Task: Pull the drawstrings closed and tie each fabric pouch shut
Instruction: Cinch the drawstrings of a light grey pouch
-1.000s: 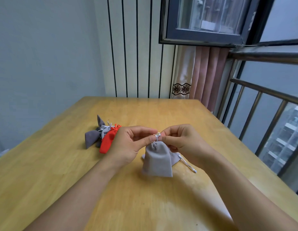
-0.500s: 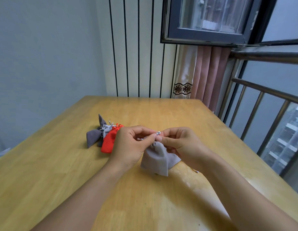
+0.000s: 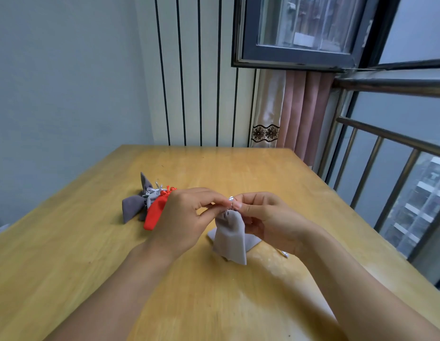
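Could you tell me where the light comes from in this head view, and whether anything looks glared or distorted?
Head view: daylight enters from the window on the right; pale glare streaks the table beside the grey pouch; the wide lens bends the railing; hands and pouch look sharp.

Left hand point(image 3: 187, 217), right hand point(image 3: 268, 217) pinching, fingertips meeting.

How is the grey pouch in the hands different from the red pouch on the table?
The grey pouch hangs upright from its cord, pinched by the left hand and right hand; the red pouch lies flat, untouched, beside other pouches. Their colours also differ. Both are small fabric drawstring pouches, gathered at the neck.
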The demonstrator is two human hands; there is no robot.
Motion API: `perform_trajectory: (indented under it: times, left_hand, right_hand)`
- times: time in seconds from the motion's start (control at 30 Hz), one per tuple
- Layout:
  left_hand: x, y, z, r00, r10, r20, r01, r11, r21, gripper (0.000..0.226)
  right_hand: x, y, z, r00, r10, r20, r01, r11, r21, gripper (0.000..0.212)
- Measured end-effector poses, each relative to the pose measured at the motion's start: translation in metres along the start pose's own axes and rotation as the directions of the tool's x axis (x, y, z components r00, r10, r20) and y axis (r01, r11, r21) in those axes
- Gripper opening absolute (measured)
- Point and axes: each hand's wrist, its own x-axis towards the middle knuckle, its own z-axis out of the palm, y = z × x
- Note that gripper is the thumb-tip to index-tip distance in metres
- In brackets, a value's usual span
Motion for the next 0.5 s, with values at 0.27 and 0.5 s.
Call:
perform_trajectory:
  times: [0.27,0.5]
  left_hand:
    - [0.001,-0.002,-0.005,0.975,0.021,0.220,-0.044,0.994,0.102,0.008]
    - [0.000,-0.003,-0.005,0.944,-0.032,0.328,-0.019,0.988,0.152,0.004]
  right_hand:
    - [0.003,0.005,0.012,0.983,0.079,-0.166,-0.086,0.996,-0.035,0.024]
    - [0.005,0.008,0.013,0.978,0.119,-0.172,-0.130,0.990,-0.054,0.017]
